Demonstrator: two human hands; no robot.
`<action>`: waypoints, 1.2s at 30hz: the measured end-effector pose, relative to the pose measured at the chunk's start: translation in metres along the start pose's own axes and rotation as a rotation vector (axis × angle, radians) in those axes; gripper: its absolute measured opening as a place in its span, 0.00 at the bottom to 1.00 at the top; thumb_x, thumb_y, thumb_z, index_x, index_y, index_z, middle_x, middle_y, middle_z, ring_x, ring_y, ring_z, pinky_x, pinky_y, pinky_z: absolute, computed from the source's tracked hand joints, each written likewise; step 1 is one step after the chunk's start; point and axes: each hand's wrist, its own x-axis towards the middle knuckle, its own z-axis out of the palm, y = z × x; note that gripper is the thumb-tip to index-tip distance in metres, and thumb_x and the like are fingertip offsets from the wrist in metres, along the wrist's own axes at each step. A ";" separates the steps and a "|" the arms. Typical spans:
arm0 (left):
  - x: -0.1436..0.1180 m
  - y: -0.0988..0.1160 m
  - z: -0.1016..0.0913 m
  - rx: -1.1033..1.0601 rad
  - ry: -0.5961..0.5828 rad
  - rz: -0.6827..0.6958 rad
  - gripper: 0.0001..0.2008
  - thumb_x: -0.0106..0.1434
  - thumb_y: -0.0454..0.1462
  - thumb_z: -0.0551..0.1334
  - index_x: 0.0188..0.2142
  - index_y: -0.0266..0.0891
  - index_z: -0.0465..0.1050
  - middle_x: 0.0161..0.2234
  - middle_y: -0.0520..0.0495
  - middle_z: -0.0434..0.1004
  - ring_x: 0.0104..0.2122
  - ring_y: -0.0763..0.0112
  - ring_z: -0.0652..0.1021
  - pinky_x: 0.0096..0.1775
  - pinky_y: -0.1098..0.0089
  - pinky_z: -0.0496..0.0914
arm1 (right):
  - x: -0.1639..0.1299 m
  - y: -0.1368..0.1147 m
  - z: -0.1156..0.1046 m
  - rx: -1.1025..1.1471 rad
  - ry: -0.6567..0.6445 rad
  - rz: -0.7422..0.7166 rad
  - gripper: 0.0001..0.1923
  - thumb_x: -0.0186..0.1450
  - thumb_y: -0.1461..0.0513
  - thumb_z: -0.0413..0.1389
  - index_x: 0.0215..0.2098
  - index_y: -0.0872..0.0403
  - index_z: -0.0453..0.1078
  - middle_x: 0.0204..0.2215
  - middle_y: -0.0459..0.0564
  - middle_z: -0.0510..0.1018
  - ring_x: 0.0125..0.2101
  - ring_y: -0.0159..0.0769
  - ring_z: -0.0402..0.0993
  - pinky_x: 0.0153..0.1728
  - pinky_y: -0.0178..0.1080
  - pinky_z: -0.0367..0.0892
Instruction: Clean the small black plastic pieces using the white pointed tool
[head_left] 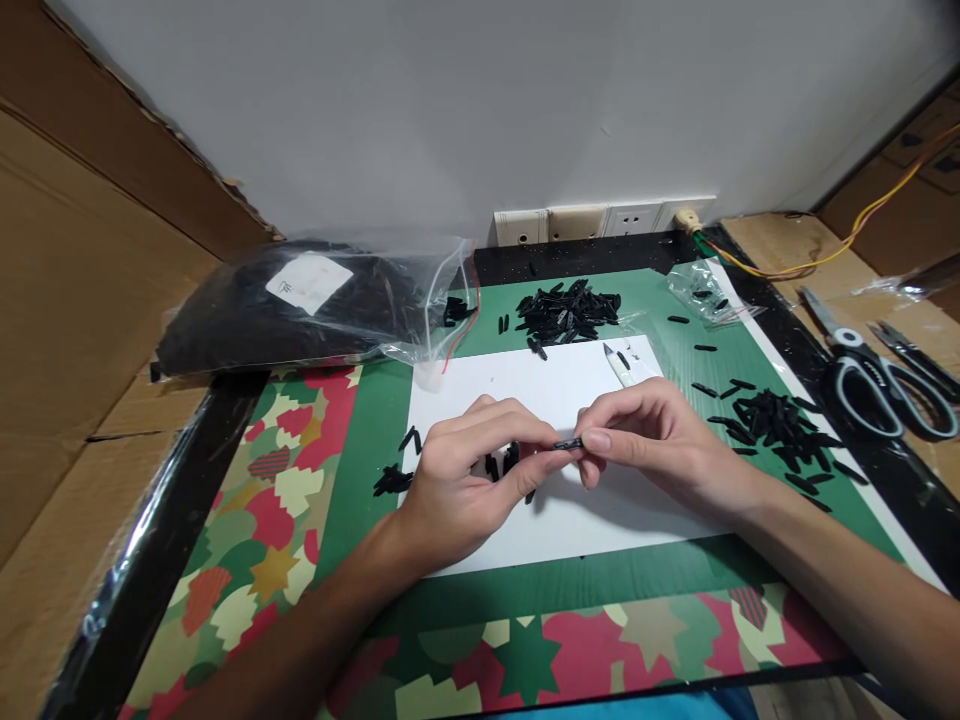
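Near the middle of the frame, the left hand [472, 470] and the right hand [660, 440] are pinching 1 small black piece [568, 444] between them, each gripping 1 end with thumb and fingertips, closed narrow. The 2-ended hold is probably steadying something too slim for a fuller grasp. Other dark bits are showing behind the left fingers; whether that palm is touching them, I cannot tell.

Below, a white sheet [600, 515] is lying on the green mat [480, 605], likely giving contrast against the black. Loose pieces are sitting in separate groups, perhaps to avoid mixing: an upper-centre pile [568, 312], a right-hand pile [780, 425] and a small left-hand cluster [391, 481]. A bulky clear bag [360, 260] is resting at upper left, and scissors [874, 375] are lying at far right, seemingly leaving the middle free for handling.
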 end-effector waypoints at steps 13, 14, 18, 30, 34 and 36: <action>-0.001 -0.003 -0.001 0.069 0.016 0.073 0.02 0.72 0.35 0.70 0.41 0.39 0.79 0.30 0.51 0.83 0.29 0.72 0.80 0.37 0.67 0.72 | 0.001 0.000 0.000 -0.017 -0.014 -0.026 0.09 0.73 0.56 0.68 0.39 0.54 0.84 0.29 0.48 0.85 0.32 0.33 0.77 0.36 0.36 0.69; -0.001 -0.003 -0.001 0.074 0.014 0.074 0.02 0.72 0.34 0.70 0.41 0.39 0.79 0.30 0.51 0.83 0.29 0.72 0.80 0.37 0.67 0.72 | 0.001 0.000 0.000 -0.023 -0.014 -0.024 0.10 0.72 0.56 0.68 0.39 0.55 0.84 0.29 0.48 0.85 0.32 0.34 0.77 0.36 0.36 0.69; -0.002 -0.004 -0.001 0.095 0.018 0.076 0.02 0.72 0.33 0.70 0.41 0.39 0.79 0.30 0.51 0.83 0.29 0.72 0.79 0.37 0.67 0.71 | 0.002 -0.001 0.002 -0.033 -0.001 -0.011 0.11 0.72 0.55 0.69 0.38 0.55 0.84 0.29 0.48 0.84 0.31 0.32 0.75 0.35 0.36 0.68; -0.001 -0.006 -0.004 0.141 -0.013 0.090 0.07 0.69 0.27 0.67 0.43 0.37 0.77 0.35 0.47 0.81 0.35 0.68 0.79 0.41 0.65 0.71 | 0.005 -0.004 0.010 -0.295 0.033 -0.050 0.09 0.72 0.56 0.67 0.39 0.53 0.83 0.32 0.47 0.86 0.34 0.35 0.79 0.40 0.37 0.70; -0.003 -0.007 -0.006 0.169 -0.046 0.012 0.07 0.72 0.27 0.64 0.42 0.39 0.75 0.35 0.50 0.79 0.35 0.71 0.77 0.42 0.68 0.71 | 0.009 -0.005 0.012 -0.651 0.023 -0.090 0.11 0.77 0.56 0.60 0.41 0.51 0.82 0.38 0.47 0.88 0.38 0.37 0.82 0.43 0.38 0.71; -0.006 -0.008 -0.006 0.191 -0.031 -0.004 0.08 0.73 0.28 0.63 0.46 0.41 0.74 0.35 0.51 0.78 0.34 0.72 0.77 0.40 0.70 0.71 | 0.012 -0.006 0.006 -0.814 0.003 -0.098 0.10 0.77 0.57 0.59 0.42 0.50 0.82 0.40 0.47 0.88 0.40 0.38 0.82 0.47 0.40 0.70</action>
